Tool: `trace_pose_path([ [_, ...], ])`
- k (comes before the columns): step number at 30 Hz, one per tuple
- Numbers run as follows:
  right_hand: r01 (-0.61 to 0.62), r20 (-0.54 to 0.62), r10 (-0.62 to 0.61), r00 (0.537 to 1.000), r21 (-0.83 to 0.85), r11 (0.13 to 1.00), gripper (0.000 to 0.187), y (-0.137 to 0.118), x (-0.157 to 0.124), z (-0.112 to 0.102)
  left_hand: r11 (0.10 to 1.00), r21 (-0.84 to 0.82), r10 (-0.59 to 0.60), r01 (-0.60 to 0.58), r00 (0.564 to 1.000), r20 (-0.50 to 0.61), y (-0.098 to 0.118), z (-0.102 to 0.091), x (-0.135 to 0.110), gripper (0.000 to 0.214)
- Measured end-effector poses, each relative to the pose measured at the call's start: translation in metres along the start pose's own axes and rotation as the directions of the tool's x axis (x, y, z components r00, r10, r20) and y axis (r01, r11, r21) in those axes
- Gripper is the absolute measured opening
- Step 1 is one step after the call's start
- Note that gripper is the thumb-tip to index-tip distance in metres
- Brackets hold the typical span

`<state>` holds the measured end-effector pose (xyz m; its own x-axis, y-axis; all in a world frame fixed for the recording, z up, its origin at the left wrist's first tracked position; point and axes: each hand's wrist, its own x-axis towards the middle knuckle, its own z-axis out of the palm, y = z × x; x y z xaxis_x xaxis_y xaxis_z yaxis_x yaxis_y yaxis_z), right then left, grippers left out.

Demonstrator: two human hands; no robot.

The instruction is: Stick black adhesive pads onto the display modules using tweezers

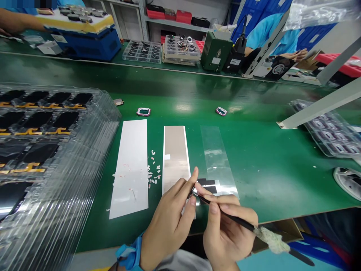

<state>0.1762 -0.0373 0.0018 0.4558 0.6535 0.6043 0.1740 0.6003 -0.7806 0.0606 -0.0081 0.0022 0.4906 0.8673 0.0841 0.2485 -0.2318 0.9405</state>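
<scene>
My left hand (169, 222) is pinched shut over the near end of a grey strip sheet (175, 158), its fingertips holding a small part I cannot make out. My right hand (225, 229) grips black tweezers (225, 214) wrapped in white tape at the back; their tip meets my left fingertips. Just beyond the fingers lies a clear film strip (216, 158) with small black pieces (207, 184) on it. A white sheet (131, 165) lies to the left, with small white peeled bits (153, 173) scattered beside it.
Stacked clear trays (42, 158) holding black parts with gold flex fill the left side. Two small pink-rimmed parts (143, 111) (221, 110) lie further out on the green mat. A tray of parts (329, 131) and a metal bar (318, 107) stand at the right. Other people work at the far side.
</scene>
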Motion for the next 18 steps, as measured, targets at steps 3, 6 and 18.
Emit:
trace_pose_path([
  [3, -0.010, 0.001, 0.010, 1.000, 0.013, 1.000, 0.030, 0.0003, -0.0003, -0.0002, 1.000, -0.002, -0.013, 0.013, 1.000, 0.004, 0.0011, 0.0003, 0.0005, 0.053],
  [6, -0.006, 0.007, 0.006, 1.000, 0.014, 1.000, 0.032, 0.0011, -0.0010, -0.0009, 1.000, -0.004, -0.013, 0.013, 1.000, 0.002, 0.0015, 0.0005, 0.0016, 0.053],
  [18, 0.014, 0.018, -0.014, 1.000, -0.023, 1.000, 0.035, 0.0010, -0.0004, -0.0022, 1.000, 0.005, -0.015, 0.015, 1.000, -0.004, 0.0031, 0.0006, 0.0027, 0.055],
])
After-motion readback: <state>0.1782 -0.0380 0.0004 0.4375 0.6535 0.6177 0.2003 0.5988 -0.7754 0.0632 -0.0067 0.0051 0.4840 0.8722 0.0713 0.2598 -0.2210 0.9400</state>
